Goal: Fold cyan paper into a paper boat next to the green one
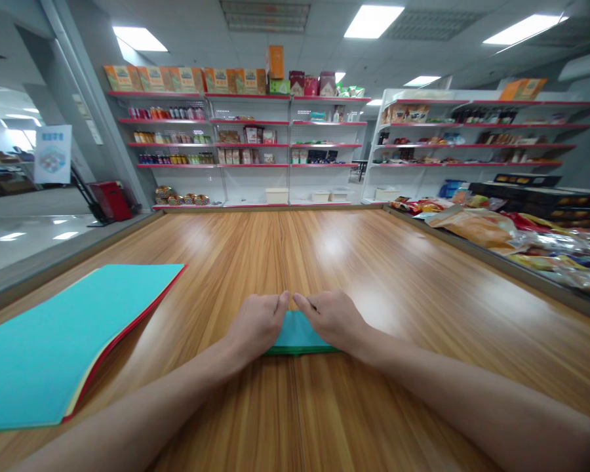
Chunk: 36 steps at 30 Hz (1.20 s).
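Note:
A small folded blue sheet [302, 330] with green along its near edge lies on the wooden table [216, 262]. It could be felt or paper; I cannot tell which. My left hand [260, 322] is closed over its left side, and my right hand [335, 320] is closed over its right side. Both thumbs point inward along the far edge and nearly meet. The other fingers are curled and mostly hidden behind the hands. On the table to the left lies a stack of larger sheets [88, 334], blue on top with yellow and red layers showing at the edge.
A raised rim [275, 208] borders the table. Packaged snacks [486, 229] and dark boxes [535, 200] are piled beyond its right edge. Shelves [250, 144] with goods stand at the back. A red box [112, 200] and a sign [53, 154] stand on the left.

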{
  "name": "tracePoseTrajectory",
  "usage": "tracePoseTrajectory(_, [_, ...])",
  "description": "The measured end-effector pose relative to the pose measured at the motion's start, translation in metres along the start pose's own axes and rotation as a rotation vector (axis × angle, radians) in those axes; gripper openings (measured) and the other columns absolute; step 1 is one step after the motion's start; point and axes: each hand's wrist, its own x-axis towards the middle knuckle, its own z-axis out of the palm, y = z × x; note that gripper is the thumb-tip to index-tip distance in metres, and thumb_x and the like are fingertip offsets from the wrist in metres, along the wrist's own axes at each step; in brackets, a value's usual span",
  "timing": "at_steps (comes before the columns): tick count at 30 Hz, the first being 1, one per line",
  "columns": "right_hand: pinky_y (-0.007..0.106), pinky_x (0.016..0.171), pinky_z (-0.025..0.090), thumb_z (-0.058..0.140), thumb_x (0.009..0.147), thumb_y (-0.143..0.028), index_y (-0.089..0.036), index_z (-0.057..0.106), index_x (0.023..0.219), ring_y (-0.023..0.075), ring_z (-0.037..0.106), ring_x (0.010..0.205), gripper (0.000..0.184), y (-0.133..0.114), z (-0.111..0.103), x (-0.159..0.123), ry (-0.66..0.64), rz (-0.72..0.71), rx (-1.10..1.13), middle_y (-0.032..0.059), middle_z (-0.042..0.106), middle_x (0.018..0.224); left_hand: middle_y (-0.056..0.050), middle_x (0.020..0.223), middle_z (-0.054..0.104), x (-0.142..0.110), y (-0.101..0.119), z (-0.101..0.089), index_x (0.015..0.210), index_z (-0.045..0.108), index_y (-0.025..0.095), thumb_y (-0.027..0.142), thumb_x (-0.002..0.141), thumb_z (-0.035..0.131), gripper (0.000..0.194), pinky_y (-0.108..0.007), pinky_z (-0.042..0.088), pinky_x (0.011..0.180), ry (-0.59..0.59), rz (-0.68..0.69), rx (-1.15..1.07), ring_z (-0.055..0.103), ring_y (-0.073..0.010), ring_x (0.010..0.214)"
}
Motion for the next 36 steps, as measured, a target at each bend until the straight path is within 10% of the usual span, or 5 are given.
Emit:
tracePoseTrajectory(8, [0.027,0.052,0.028,0.033,0.093,-0.046,-0.016,0.065,0.068,0.0136,0.05,0.055,0.05,0.017,-0.005,0.003,0.039,0.016,0.019,0.0052,0.061,0.063,-0.007,0.065,0.064,0.004,-0.016,-0.014,0.096,0.059,0.014,0.047,0.083,0.051,0.036,-0.023,0.038,0.041,-0.558,-0.259,-0.933,0.058,-0.0167,0.047])
tracePoseTrajectory(13, [0.029,0.072,0.042,0.054,0.082,-0.048,-0.017,0.059,0.112,0.0196,0.057,0.085,0.044,0.013,-0.013,-0.001,-0.102,-0.287,0.304,0.0079,0.063,0.098,-0.012,0.076,0.067,0.007,-0.023,-0.02,0.106,0.061,0.009,0.045,0.081,0.055,0.044,-0.024,0.046,0.045,-0.448,-0.366,-1.205,0.062,-0.0178,0.053])
tracePoseTrajectory(21, [0.031,0.075,0.044,0.046,0.089,-0.041,-0.019,0.067,0.105,0.0195,0.059,0.085,0.034,0.019,-0.01,0.001,-0.203,-0.088,0.648,0.0043,0.067,0.094,-0.009,0.077,0.067,0.003,-0.03,-0.014,0.113,0.058,0.011,0.033,0.08,0.063,0.039,-0.028,0.051,0.063,-0.381,-0.249,-1.426,0.063,-0.0156,0.061])
tracePoseTrajectory(27, [0.035,0.077,0.046,0.031,0.093,-0.051,-0.019,0.056,0.121,0.0208,0.058,0.089,0.049,0.028,-0.004,-0.001,-0.199,-0.096,0.948,0.0074,0.062,0.096,-0.004,0.059,0.058,0.014,-0.036,-0.005,0.067,0.056,0.012,0.041,0.078,0.063,0.032,-0.024,0.048,0.043,0.099,-0.475,-1.327,0.055,-0.0124,0.048])
tracePoseTrajectory(36, [0.028,0.066,0.043,0.057,0.084,-0.033,-0.02,0.061,0.096,0.0159,0.055,0.075,0.018,0.024,0.001,-0.001,0.006,-0.329,0.416,0.0048,0.06,0.085,-0.005,0.062,0.058,0.019,-0.052,-0.01,0.07,0.055,0.011,0.042,0.077,0.06,0.032,-0.023,0.045,0.035,0.355,-0.533,-1.146,0.053,-0.0115,0.042])
